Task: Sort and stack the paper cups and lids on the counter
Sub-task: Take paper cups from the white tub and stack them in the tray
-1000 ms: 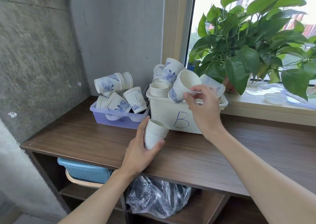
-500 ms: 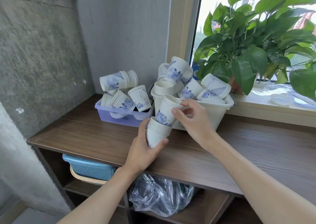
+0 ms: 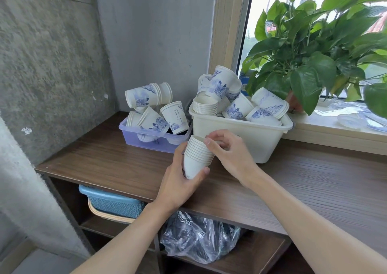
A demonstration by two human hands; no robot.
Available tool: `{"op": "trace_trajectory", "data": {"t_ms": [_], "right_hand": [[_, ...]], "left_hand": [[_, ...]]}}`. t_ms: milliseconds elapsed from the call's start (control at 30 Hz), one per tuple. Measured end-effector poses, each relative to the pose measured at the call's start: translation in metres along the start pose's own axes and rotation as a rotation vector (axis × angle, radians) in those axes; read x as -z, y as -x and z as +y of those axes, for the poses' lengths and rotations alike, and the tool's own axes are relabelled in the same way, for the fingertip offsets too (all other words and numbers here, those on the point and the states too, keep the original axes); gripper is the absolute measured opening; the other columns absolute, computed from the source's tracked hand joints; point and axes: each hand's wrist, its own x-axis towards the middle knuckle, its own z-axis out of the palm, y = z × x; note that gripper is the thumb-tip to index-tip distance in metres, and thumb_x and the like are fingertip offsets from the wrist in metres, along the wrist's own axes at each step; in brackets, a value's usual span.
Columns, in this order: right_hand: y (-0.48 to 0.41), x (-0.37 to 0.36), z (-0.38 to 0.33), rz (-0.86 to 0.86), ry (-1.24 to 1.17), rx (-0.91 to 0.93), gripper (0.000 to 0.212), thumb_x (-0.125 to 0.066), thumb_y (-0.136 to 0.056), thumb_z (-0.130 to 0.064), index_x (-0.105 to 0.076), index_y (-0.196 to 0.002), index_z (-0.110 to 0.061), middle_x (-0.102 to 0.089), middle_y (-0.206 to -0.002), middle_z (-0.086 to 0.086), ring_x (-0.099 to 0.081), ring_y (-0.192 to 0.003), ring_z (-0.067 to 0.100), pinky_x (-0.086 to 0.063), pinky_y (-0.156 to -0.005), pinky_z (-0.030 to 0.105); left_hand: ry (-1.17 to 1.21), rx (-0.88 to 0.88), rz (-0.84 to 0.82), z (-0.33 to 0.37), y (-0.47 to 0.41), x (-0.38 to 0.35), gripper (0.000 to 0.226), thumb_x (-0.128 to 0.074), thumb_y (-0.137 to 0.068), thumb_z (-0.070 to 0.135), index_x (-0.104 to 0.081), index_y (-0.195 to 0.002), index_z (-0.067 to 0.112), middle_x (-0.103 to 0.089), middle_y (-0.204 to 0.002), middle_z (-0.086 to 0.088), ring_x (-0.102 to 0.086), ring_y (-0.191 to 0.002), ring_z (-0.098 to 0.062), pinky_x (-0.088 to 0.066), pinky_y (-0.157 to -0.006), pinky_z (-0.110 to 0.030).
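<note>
My left hand (image 3: 180, 186) grips a nested stack of white paper cups (image 3: 196, 158) from below, held above the wooden counter (image 3: 117, 162). My right hand (image 3: 228, 150) rests its fingertips on the stack's top rim, pressing the newest cup in. Behind it stands a cream bin (image 3: 247, 139) piled with blue-flowered cups (image 3: 238, 108) and a short nested stack (image 3: 205, 106). To its left a purple tray (image 3: 134, 136) holds more loose flowered cups (image 3: 173, 116).
A leafy potted plant (image 3: 314, 53) overhangs the windowsill, where clear plastic lids (image 3: 349, 120) lie. Concrete walls close the left and back. Under the counter sit a blue basket (image 3: 113, 202) and a crumpled plastic bag (image 3: 199, 238).
My right hand lifted a flowered cup from the cream bin, brought it down and pushed it into the stack in my left hand. The view shifted closer.
</note>
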Motion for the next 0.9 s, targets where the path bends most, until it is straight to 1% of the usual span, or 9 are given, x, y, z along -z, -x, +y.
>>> {"op": "trace_trajectory", "data": {"t_ms": [167, 267, 367, 433, 533, 633, 767, 833, 900], "right_hand": [[-0.003, -0.003, 0.001, -0.024, -0.046, -0.028, 0.016, -0.073, -0.085, -0.027, -0.063, -0.097, -0.026, -0.071, -0.103, -0.004, -0.067, -0.095, 0.008, -0.053, -0.091, 0.034], [-0.003, -0.003, -0.003, -0.041, -0.019, -0.023, 0.019, -0.073, -0.084, -0.031, -0.061, -0.099, -0.029, -0.07, -0.104, -0.007, -0.066, -0.098, 0.009, -0.053, -0.094, 0.036], [-0.003, -0.004, -0.009, -0.051, 0.001, -0.028, 0.026, -0.072, -0.085, -0.032, -0.06, -0.107, -0.025, -0.07, -0.107, -0.006, -0.065, -0.101, 0.01, -0.051, -0.095, 0.038], [-0.005, -0.002, -0.017, -0.044, 0.007, 0.002, 0.026, -0.071, -0.086, -0.029, -0.062, -0.108, -0.021, -0.069, -0.109, -0.005, -0.065, -0.102, 0.011, -0.052, -0.094, 0.04], [-0.018, 0.007, -0.037, -0.013, -0.008, 0.09, 0.024, -0.07, -0.087, -0.027, -0.064, -0.108, -0.017, -0.068, -0.109, -0.004, -0.063, -0.102, 0.009, -0.053, -0.091, 0.037], [-0.04, 0.02, -0.055, 0.002, -0.031, 0.174, 0.024, -0.069, -0.088, -0.025, -0.064, -0.109, -0.015, -0.067, -0.105, -0.005, -0.063, -0.094, 0.007, -0.054, -0.085, 0.031], [-0.083, 0.04, -0.061, 0.153, -0.016, 0.204, 0.035, -0.066, -0.09, -0.029, -0.053, -0.121, -0.021, -0.063, -0.091, -0.006, -0.06, -0.077, 0.005, -0.052, -0.068, 0.02], [-0.107, 0.051, -0.055, 0.204, 0.025, 0.149, 0.049, -0.065, -0.09, -0.029, -0.043, -0.133, -0.024, -0.064, -0.083, 0.001, -0.061, -0.076, 0.012, -0.051, -0.071, 0.026], [-0.127, 0.056, -0.048, 0.187, 0.104, 0.092, 0.059, -0.064, -0.09, -0.031, -0.034, -0.14, -0.028, -0.067, -0.083, 0.011, -0.062, -0.08, 0.022, -0.051, -0.076, 0.035]], "left_hand": [[-0.021, -0.018, 0.01, 0.0, 0.0, 0.0, 0.084, -0.073, -0.076, 0.067, -0.025, -0.145, 0.06, -0.067, -0.112, 0.025, -0.071, -0.085, -0.008, -0.061, -0.075, -0.046], [-0.029, -0.022, 0.021, 0.003, 0.0, 0.001, 0.086, -0.07, -0.075, 0.07, -0.02, -0.144, 0.066, -0.058, -0.117, 0.042, -0.065, -0.097, 0.006, -0.056, -0.081, -0.027], [0.0, -0.009, 0.004, 0.008, -0.002, 0.004, 0.084, -0.072, -0.076, 0.066, -0.019, -0.142, 0.068, -0.058, -0.113, 0.046, -0.066, -0.085, 0.01, -0.048, -0.068, -0.004], [0.003, -0.013, -0.009, 0.014, -0.011, 0.008, 0.082, -0.073, -0.075, 0.066, -0.024, -0.141, 0.066, -0.061, -0.113, 0.041, -0.068, -0.084, 0.005, -0.05, -0.069, -0.007], [0.005, -0.048, 0.015, 0.029, -0.035, 0.014, 0.071, -0.073, -0.071, 0.071, -0.04, -0.131, 0.053, -0.063, -0.115, 0.031, -0.065, -0.1, 0.003, -0.055, -0.081, -0.029], [0.03, -0.084, 0.029, 0.05, -0.064, 0.017, 0.062, -0.077, -0.073, 0.062, -0.043, -0.123, 0.05, -0.064, -0.111, 0.026, -0.066, -0.096, -0.002, -0.059, -0.076, -0.036], [0.033, -0.125, 0.085, 0.065, -0.097, 0.017, 0.055, -0.077, -0.075, 0.056, -0.043, -0.119, 0.05, -0.063, -0.108, 0.025, -0.064, -0.096, -0.001, -0.05, -0.073, -0.019], [-0.001, -0.119, 0.092, 0.067, -0.108, 0.015, 0.055, -0.074, -0.074, 0.059, -0.041, -0.118, 0.055, -0.06, -0.113, 0.033, -0.059, -0.105, 0.008, -0.045, -0.075, -0.007], [-0.02, -0.106, 0.094, 0.067, -0.116, 0.012, 0.058, -0.073, -0.073, 0.06, -0.039, -0.12, 0.057, -0.059, -0.116, 0.035, -0.058, -0.108, 0.011, -0.046, -0.075, -0.009]]}}
